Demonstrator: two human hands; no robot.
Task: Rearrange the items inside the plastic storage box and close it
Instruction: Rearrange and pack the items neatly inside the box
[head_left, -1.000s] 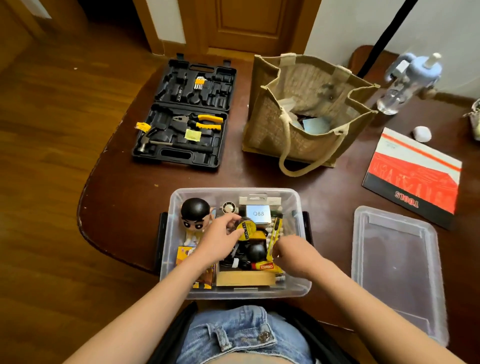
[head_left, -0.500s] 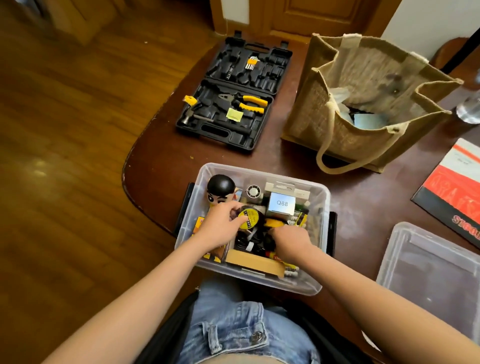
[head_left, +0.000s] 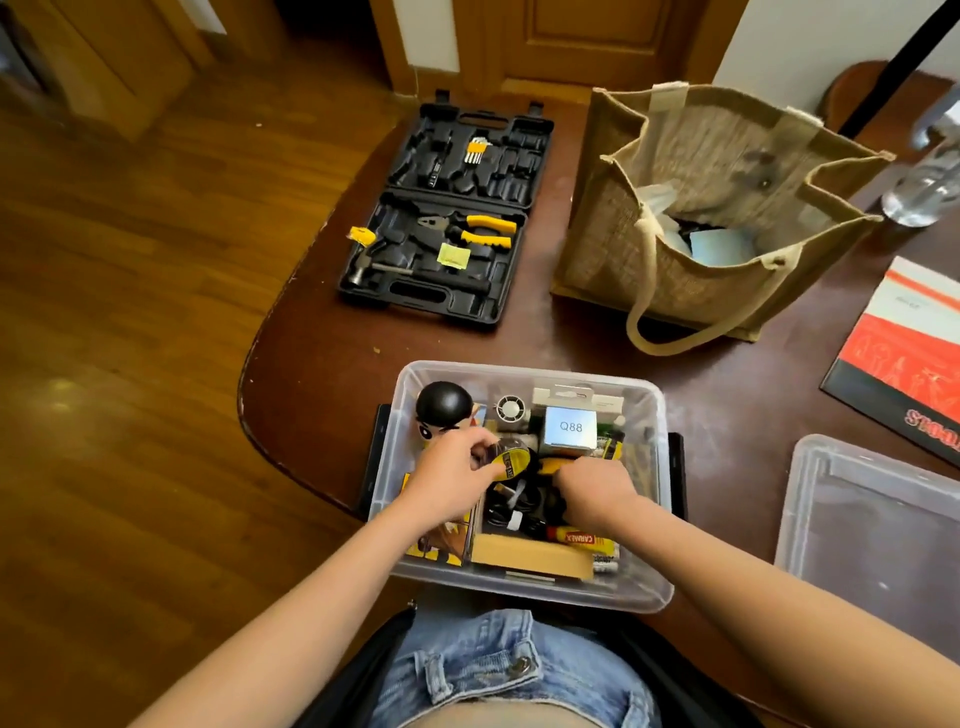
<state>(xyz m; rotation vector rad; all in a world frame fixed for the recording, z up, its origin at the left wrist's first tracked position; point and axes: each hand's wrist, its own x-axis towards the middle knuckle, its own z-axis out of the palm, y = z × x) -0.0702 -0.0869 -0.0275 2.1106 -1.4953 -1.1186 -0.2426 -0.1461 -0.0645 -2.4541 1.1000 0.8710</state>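
Note:
The clear plastic storage box (head_left: 522, 370) sits at the table's near edge, packed with small items. Inside it, my left hand (head_left: 451, 478) grips a round black-and-yellow tape roll (head_left: 510, 461). My right hand (head_left: 592, 489) reaches into the middle of the box, fingers curled down over a yellow-and-black object; what it holds is hidden. A black-headed figurine (head_left: 442, 406) stands in the far left corner, and a silver Q88 box (head_left: 570, 428) lies at the back. A red tube (head_left: 576, 538) and a cardboard piece (head_left: 530, 557) lie near the front wall. The clear lid (head_left: 878, 519) rests on the table, right of the box.
An open black tool case (head_left: 447, 218) with yellow pliers lies at the far left of the brown table (head_left: 311, 374). A jute tote bag (head_left: 717, 208) stands behind the box. A red-and-white booklet (head_left: 904, 358) and a clear bottle (head_left: 924, 192) are at the right.
The camera view shifted, so the box sits further right in the frame. My right hand moved slightly deeper toward the box's middle. My left hand keeps hold of the tape roll.

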